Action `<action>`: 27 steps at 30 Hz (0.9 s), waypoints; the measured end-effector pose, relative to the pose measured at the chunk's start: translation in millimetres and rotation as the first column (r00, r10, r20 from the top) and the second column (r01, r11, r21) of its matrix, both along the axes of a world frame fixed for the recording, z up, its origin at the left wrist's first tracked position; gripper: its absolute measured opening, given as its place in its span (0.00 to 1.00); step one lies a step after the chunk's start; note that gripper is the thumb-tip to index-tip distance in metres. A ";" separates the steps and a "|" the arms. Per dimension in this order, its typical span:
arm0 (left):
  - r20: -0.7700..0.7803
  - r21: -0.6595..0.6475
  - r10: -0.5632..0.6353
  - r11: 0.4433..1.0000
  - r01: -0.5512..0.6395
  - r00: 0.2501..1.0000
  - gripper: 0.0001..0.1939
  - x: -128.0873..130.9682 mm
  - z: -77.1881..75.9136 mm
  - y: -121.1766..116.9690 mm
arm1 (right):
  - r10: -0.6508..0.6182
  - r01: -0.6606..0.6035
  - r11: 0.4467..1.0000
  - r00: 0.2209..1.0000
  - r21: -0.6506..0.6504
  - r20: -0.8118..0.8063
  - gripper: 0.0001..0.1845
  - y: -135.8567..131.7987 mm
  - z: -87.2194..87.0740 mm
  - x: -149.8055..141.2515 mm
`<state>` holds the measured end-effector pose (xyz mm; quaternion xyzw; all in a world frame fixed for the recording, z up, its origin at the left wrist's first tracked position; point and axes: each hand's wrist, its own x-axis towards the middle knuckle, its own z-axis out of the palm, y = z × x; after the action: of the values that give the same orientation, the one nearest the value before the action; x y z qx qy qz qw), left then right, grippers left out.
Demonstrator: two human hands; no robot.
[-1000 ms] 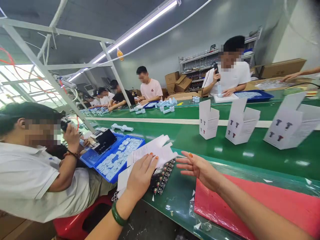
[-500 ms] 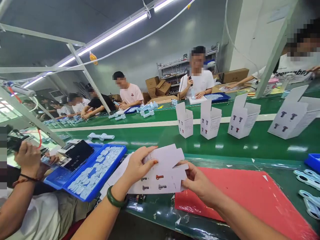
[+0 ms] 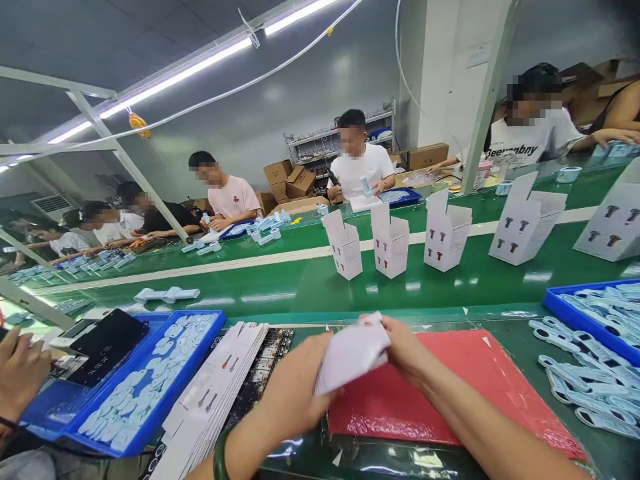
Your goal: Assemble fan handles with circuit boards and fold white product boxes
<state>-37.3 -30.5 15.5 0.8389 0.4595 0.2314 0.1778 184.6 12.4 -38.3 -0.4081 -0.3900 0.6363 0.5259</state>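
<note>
roughly folded, a white printed carton (image 3: pixel 353 353), blurred, gripped between both hands (image 3: pixel 305 380), over red sheet (image 3: pixel 450 380)

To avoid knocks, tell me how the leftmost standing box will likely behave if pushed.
The box, thin card with an open top, is probably light. On the shiny green belt it may slide; its raised flap likely bends.

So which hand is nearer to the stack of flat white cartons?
Left: the left hand is close to the right side of the stack; the right hand is farther, over the red sheet.
</note>
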 end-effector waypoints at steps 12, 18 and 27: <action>0.455 -0.031 0.077 0.997 -0.070 0.887 0.42 34.6 18.9 19.3 | -0.481 0.133 0.451 0.869 0.883 0.114 0.32 -53.7 31.7 4.4; 0.358 0.281 -0.068 0.959 -0.038 0.931 0.42 44.9 5.2 24.1 | -0.486 0.222 0.517 0.871 0.826 0.070 0.26 -53.1 35.4 7.0; 0.157 0.571 -0.261 0.811 0.128 0.953 0.40 56.2 -5.8 48.8 | -0.406 0.299 0.627 0.914 0.719 -0.026 0.08 -36.2 50.0 22.5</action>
<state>18.9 18.3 9.7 0.8646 0.2604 0.4297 0.0015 207.1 -23.8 11.7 -0.2852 -0.5521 0.2909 0.7275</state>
